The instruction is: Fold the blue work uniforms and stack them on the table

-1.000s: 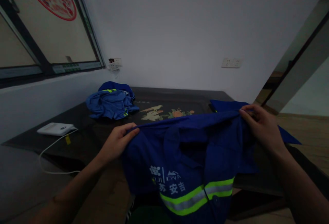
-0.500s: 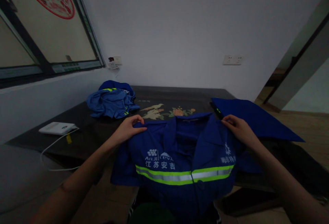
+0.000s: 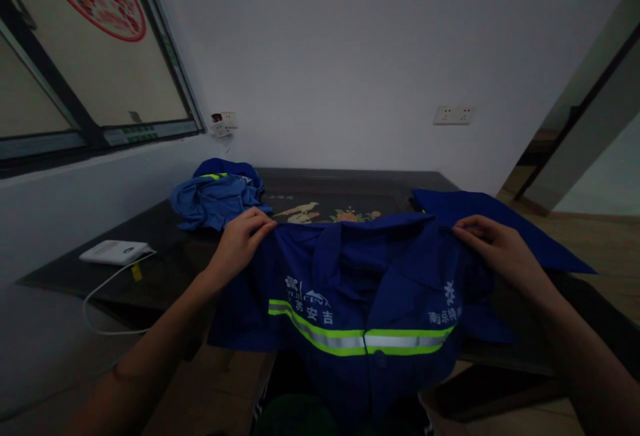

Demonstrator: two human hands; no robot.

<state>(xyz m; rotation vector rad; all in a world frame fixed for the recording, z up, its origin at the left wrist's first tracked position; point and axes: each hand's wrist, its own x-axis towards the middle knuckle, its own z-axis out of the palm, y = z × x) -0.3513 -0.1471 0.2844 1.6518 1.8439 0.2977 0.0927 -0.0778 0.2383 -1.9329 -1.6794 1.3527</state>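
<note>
A dark blue jacket with a yellow-green and silver stripe and white printing hangs in front of me, collar up and front facing me. My left hand pinches its shoulder on the left side. The shoulder on the right is held between the thumb and fingers of my right hand. Between the hands the collar stands partly open, and the sleeves droop at either side. The jacket's lower part falls below the table edge.
Crumpled blue clothes lie at the table's back left. A folded blue cloth rests on the right. A white device with a cable sits on the dark table at left. Sockets are on the wall.
Both hands have moved apart and slightly up, drawing the jacket's shoulders wider. My left fingers have closed from a looser pinch, and the collar is higher.
</note>
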